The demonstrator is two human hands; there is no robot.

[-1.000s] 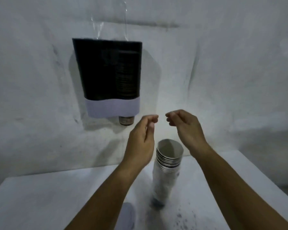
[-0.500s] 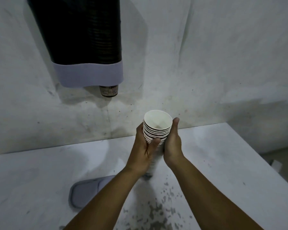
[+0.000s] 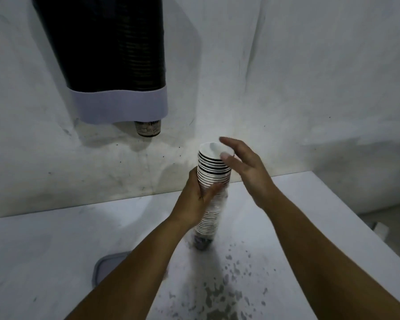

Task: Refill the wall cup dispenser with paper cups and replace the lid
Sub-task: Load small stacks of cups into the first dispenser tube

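Note:
A tall stack of white paper cups (image 3: 211,181) stands tilted above the white table, its mouth facing up. My left hand (image 3: 198,199) grips the stack around its middle. My right hand (image 3: 245,167) is beside the top of the stack, fingers spread and straight, one fingertip by the rim. The dark wall cup dispenser (image 3: 106,51) with a pale lilac collar hangs on the wall at upper left. One cup's base (image 3: 147,128) pokes out beneath it. The grey lid (image 3: 106,269) lies flat on the table, partly hidden under my left forearm.
The white table (image 3: 44,262) runs up to the white wall behind it. Dark speckles and stains mark the tabletop near its front. The table's right edge (image 3: 367,227) drops off to the floor, where a small pale object lies.
The stack has come up off the table in my left hand. My right hand has let go of the stack and opened beside its top. The view has tilted slightly.

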